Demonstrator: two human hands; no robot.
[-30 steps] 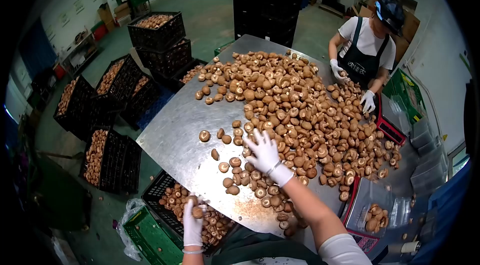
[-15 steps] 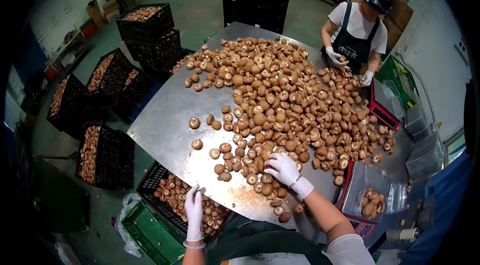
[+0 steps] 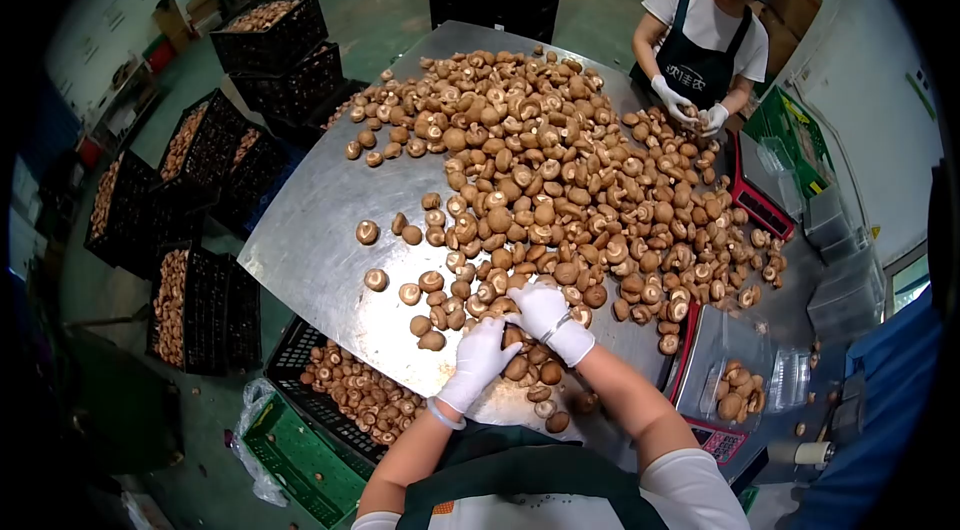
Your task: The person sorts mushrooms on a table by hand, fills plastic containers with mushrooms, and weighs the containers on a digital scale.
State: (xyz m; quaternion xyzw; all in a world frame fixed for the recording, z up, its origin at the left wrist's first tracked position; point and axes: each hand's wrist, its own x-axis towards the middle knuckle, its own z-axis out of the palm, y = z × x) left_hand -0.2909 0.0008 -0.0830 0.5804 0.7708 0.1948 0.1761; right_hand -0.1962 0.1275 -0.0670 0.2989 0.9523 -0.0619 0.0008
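Observation:
A large heap of brown shiitake mushrooms [image 3: 570,180] covers much of a metal table [image 3: 320,230]. At its near edge my two white-gloved hands have come close together. My left hand [image 3: 478,362] has its fingers bent against a mushroom [image 3: 513,336] lying between the hands. My right hand [image 3: 545,312] reaches over from the other side, fingers curled down at the same spot and partly hidden. Loose mushrooms lie on both sides of the hands.
Below the table's left edge stand a black crate of mushrooms [image 3: 350,390] and a green crate [image 3: 300,460]. On the right, a scale [image 3: 690,370] bears a clear box of mushrooms [image 3: 740,392]. A co-worker [image 3: 705,50] handles mushrooms across the table. Filled crates [image 3: 270,40] stand at left.
My left hand has moved from beside the black crate up and right onto the table, meeting the right hand. My right hand has shifted slightly left. The co-worker's hands have come together.

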